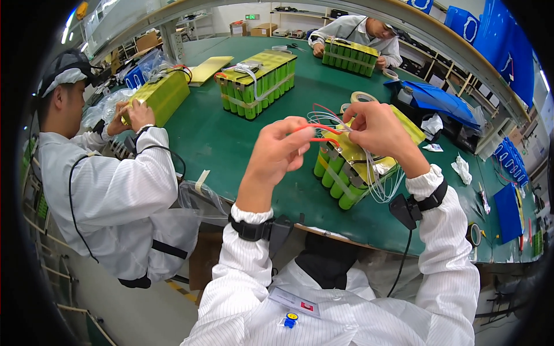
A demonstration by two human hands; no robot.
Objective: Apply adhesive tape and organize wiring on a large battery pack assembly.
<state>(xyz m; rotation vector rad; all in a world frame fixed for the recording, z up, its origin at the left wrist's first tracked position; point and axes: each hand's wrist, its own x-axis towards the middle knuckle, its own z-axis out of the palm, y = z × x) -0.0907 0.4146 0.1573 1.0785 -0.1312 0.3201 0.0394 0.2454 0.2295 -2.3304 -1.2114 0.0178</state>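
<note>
Right in front of me, at the table's near side, stands a battery pack (345, 198) of upright green cells with a yellow sheet on top. Thick red wires (321, 126) rise from its near left corner. My left hand (276, 154) is closed on these red wires, thumb against the fingers, left of the pack and above the table. Over the pack's top, my right hand (378, 131) pinches a bundle of thin white and grey wires (378, 183), whose loops hang down the pack's near right side. One thin red wire sticks out behind the bundle.
Another green pack (257, 86) sits farther back on the green table (199, 138). Tape rolls (363, 97) lie behind my pack. Co-workers handle packs at left (158, 99) and far side (349, 57). Crumpled paper (461, 169), tools and a blue panel (509, 213) lie right.
</note>
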